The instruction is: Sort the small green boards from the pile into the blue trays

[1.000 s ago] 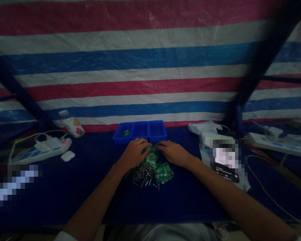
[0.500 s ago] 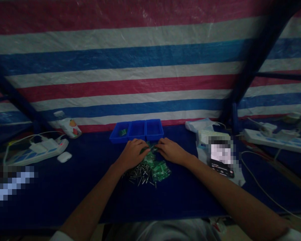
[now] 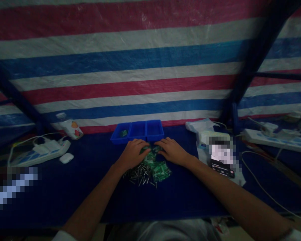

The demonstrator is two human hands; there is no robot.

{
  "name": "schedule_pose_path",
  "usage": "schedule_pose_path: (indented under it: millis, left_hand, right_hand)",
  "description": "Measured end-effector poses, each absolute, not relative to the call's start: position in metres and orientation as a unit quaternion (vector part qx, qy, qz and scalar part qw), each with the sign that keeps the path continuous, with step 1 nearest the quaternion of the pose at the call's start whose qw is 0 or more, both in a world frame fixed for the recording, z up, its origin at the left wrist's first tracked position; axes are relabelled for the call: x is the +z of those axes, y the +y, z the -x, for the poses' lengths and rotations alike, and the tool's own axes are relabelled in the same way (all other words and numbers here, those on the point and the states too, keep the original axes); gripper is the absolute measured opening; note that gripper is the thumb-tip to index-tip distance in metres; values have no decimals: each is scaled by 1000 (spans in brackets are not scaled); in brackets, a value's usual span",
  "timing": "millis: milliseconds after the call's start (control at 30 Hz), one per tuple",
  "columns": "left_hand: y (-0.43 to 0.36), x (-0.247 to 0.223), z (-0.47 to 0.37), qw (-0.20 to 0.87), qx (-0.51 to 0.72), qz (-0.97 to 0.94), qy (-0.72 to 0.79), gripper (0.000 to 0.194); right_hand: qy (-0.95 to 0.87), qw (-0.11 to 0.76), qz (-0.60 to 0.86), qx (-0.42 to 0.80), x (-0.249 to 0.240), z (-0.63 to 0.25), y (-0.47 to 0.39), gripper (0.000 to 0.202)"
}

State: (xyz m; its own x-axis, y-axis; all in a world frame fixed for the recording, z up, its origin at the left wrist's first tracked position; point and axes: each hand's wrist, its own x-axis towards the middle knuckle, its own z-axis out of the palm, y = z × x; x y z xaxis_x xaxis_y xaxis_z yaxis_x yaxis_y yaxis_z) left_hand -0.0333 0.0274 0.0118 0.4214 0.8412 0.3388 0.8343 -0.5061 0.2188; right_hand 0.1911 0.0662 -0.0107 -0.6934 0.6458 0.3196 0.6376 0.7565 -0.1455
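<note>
Green circuit boards lie in a small heap under and just beneath both hands, on the dark blue tabletop. Left hand rests palm down on the heap's left part, fingers curled over the boards; whether it grips one I cannot tell. Right hand lies flat at the heap's upper right, fingers bent toward the left hand, its grip also unclear. Metal pins are scattered just below the left hand. Three blue bins stand just beyond the fingertips.
</note>
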Motion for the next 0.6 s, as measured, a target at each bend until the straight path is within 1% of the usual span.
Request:
schedule_pose_path:
  millis: [100, 233, 333, 433, 533, 600]
  left_hand:
    - [27, 15, 32, 20, 223, -840, 493, 27]
    - [28, 14, 31, 39, 267, -808, 524, 31]
    - [30, 13, 29, 93, 317, -777, 535, 32]
    - [29, 16, 26, 160, 355, -762, 518, 26]
    - [26, 20, 23, 195, 373, -748, 513, 22]
    - [24, 22, 22, 223, 393, -733, 508, 21]
  right_hand:
    - [-917, 210, 340, 0, -10, -192, 67, 37]
    - [-909, 258, 326, -17, -3, -192, 65, 34]
    - [-899, 305, 314, -14, 2, -190, 62, 33]
    - [-888, 356, 290, -19, 4, -187, 57, 33]
    - [-879, 388, 277, -13, 4, -184, 53, 32]
    - [-875, 401, 270, 14, 4, -182, 50, 33]
